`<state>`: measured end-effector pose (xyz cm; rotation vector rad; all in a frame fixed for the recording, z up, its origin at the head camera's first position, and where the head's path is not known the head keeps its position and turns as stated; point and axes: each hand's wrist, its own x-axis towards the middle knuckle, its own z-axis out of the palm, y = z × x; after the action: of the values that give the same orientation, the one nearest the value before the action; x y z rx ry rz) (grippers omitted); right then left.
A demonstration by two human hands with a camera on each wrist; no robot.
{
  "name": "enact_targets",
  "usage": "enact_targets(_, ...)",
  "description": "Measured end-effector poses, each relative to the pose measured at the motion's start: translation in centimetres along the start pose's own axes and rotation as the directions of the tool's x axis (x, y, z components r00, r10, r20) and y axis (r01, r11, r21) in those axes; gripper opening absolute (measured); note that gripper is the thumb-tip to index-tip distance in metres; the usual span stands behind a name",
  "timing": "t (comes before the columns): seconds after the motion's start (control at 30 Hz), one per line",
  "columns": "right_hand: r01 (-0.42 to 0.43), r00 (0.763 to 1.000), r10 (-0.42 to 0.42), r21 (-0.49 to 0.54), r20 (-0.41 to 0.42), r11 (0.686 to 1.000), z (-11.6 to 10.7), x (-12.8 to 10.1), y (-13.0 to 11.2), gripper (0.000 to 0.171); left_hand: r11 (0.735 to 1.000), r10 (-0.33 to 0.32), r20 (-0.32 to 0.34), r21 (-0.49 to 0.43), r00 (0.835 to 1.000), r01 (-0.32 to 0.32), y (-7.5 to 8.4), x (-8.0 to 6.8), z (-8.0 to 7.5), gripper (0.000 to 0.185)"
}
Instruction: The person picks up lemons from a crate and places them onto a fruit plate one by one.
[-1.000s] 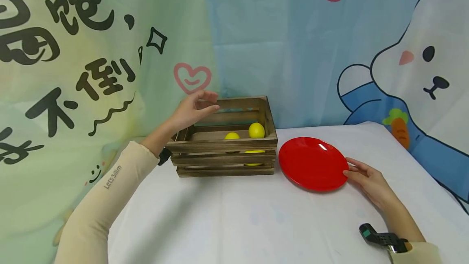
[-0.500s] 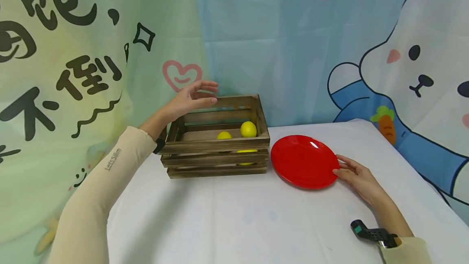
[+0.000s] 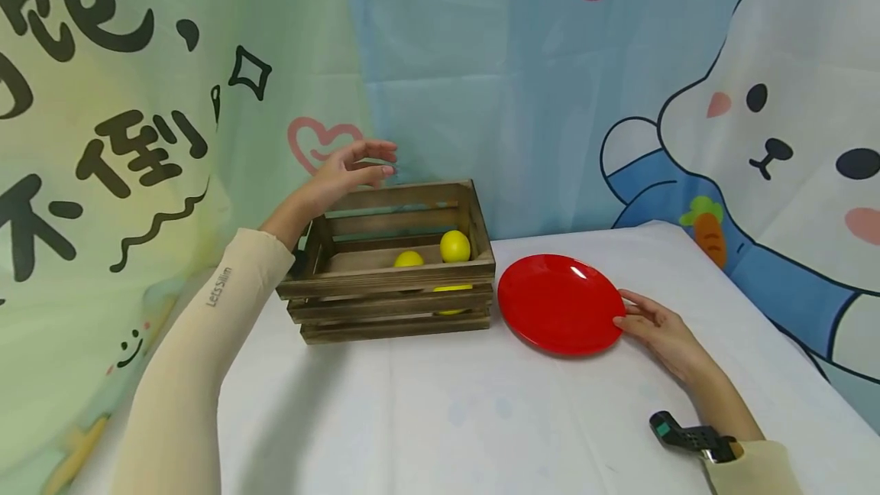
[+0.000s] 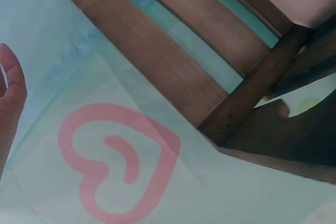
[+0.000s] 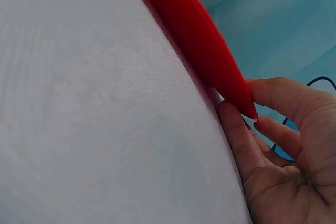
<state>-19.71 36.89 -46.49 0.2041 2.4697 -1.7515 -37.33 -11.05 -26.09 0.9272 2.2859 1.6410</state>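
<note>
Plate [image 3: 560, 304] lay on worktop [image 3: 426, 411], just right of crate [image 3: 385, 279], edge pinched by right hand [image 3: 663, 334]; left hand [image 3: 351, 168], relaxed, nothing visibly held, hung near crate; light, level grip judged best.

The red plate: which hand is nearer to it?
Right. The right hand has its grip on the rim of the red plate; the left hand is raised near the wooden crate, away from the plate.
</note>
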Motion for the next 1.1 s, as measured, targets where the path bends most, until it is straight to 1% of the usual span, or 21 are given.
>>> enact_targets(0.13, 0.006, 1.0, -0.006, -0.009, -0.011, 1.0, -0.2, 0.0, -0.2, 0.08, 1.0, 0.015, 0.02, -0.013, 1.0, -0.014, 0.4, 0.7, 0.0, 0.047)
enact_targets(0.27, 0.007, 1.0, -0.007, 0.001, -0.011, 1.0, -0.3, 0.1, -0.5, 0.08, 1.0, 0.015, 0.044, -0.029, 0.999, -0.013, 0.2, 1.1, 0.1, 0.044)
enact_targets(0.43, -0.008, 1.0, 0.008, 0.017, -0.006, 1.0, -0.1, 0.0, -0.3, 0.08, 0.999, 0.012, 0.074, -0.039, 0.997, -0.009, -1.0, 1.4, 0.4, 0.041)
enact_targets(0.6, 0.006, 1.0, -0.006, 0.037, -0.004, 0.999, 0.0, -0.2, -0.1, 0.08, 0.999, 0.004, 0.115, -0.046, 0.993, 0.001, -2.1, 1.6, 1.0, 0.042)
enact_targets(0.77, 0.008, 1.0, -0.008, 0.044, -0.012, 0.999, -0.2, -0.4, -0.1, 0.08, 1.0, -0.017, 0.14, -0.016, 0.99, 0.019, -3.0, 1.8, 1.5, 0.043)
enact_targets(1.0, -0.008, 1.0, 0.009, 0.056, -0.024, 0.998, -0.4, -0.6, 0.2, 0.08, 0.997, -0.076, 0.166, 0.023, 0.983, 0.073, -4.4, 1.8, 2.2, 0.045)
enact_targets(1.1, -0.015, 0.999, 0.016, 0.05, -0.035, 0.999, -0.3, -0.6, 0.3, 0.081, 0.995, -0.089, 0.179, 0.05, 0.98, 0.082, -4.8, 1.9, 2.4, 0.047)
